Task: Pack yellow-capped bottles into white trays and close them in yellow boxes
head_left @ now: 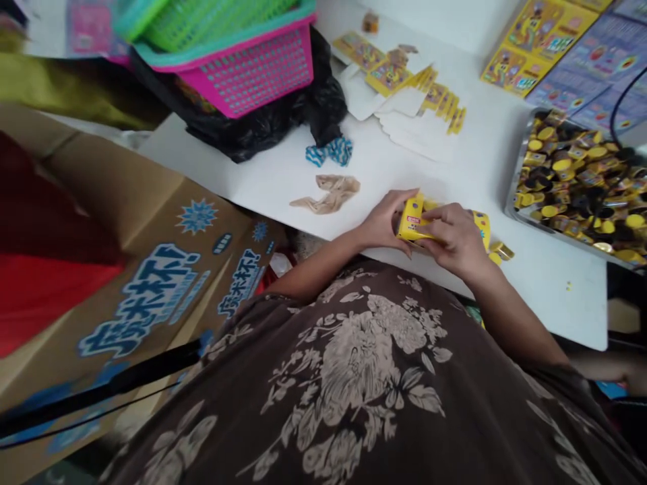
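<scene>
Near the table's front edge, my left hand point(387, 221) is wrapped round one end of a yellow printed carton point(412, 217). My right hand point(455, 239) grips the same carton from the right, its fingers bent over the top and side. Part of the carton is hidden behind my right fingers. Just right of that hand, a small yellow-and-gold cup point(502, 251) lies on the table. Further right stands a metal tray point(511, 195) heaped with small yellow, gold and dark cups point(581, 178).
Flat yellow cartons point(389, 74) lie fanned out at the back. Boxes in yellow point(536, 40) and purple point(581, 67) are stacked back right. A pink basket point(253, 71) rests on a black bag point(242, 138). A brown cardboard box point(151, 283) stands left, below the white table point(253, 178).
</scene>
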A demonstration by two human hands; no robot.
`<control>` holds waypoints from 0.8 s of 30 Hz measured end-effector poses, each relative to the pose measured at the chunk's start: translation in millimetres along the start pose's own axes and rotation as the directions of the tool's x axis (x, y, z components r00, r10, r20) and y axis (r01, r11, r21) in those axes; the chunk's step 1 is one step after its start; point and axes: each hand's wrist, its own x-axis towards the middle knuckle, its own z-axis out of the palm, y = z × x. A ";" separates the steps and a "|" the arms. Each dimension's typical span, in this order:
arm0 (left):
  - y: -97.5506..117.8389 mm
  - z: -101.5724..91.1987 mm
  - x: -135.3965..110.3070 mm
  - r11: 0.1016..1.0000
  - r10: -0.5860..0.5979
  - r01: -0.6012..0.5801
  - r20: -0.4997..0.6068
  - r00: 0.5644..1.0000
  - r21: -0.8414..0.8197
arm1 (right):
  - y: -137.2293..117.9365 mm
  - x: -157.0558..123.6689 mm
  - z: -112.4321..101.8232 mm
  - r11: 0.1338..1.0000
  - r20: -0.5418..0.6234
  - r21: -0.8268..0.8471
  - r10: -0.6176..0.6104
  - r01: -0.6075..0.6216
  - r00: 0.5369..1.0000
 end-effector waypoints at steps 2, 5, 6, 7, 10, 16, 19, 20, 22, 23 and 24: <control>0.9 0.2 0.0 1.000 0.007 -0.007 -0.006 1.000 0.008 | -3.5 0.5 0.4 1.000 -0.024 -0.027 0.010 -0.011 1.000; 0.9 1.0 1.4 1.000 0.019 -0.019 -0.010 1.000 0.009 | -8.2 2.6 2.7 0.999 -0.070 -0.047 -0.022 0.019 0.997; 0.9 1.3 1.9 1.000 0.022 -0.022 -0.010 1.000 0.007 | -9.5 3.7 2.7 0.999 -0.064 -0.049 -0.022 0.019 0.998; 1.1 1.6 2.3 1.000 0.026 -0.026 -0.013 1.000 0.004 | -10.7 4.9 2.2 0.998 -0.047 -0.054 -0.010 0.007 0.999; 2.8 1.9 3.1 0.999 0.036 -0.036 -0.020 0.999 -0.004 | -13.8 8.5 -1.7 0.994 0.012 -0.097 0.041 -0.039 0.999; 2.2 3.0 3.4 1.000 0.013 -0.013 -0.015 1.000 0.008 | -15.4 12.3 1.2 0.998 0.015 -0.045 0.051 -0.051 0.999; 0.1 6.1 1.2 0.999 0.011 -0.010 -0.012 1.000 0.049 | -17.7 16.6 13.0 0.997 0.025 0.037 0.070 -0.071 0.997; 0.3 7.2 0.0 0.997 0.012 -0.011 -0.017 1.000 0.070 | -19.2 18.4 17.1 0.996 0.020 0.055 0.073 -0.074 0.997; 1.8 8.7 -2.8 0.993 0.025 -0.020 -0.042 0.999 0.117 | -21.9 20.4 22.7 0.995 0.014 0.066 0.080 -0.081 0.997; 2.7 8.8 -4.2 0.990 0.038 -0.030 -0.054 0.998 0.140 | -22.6 19.6 23.2 0.994 0.016 0.059 0.087 -0.088 0.996; 3.4 8.5 -5.3 0.986 0.053 -0.042 -0.060 0.997 0.160 | -22.4 16.9 21.8 0.994 0.019 0.046 0.094 -0.095 0.995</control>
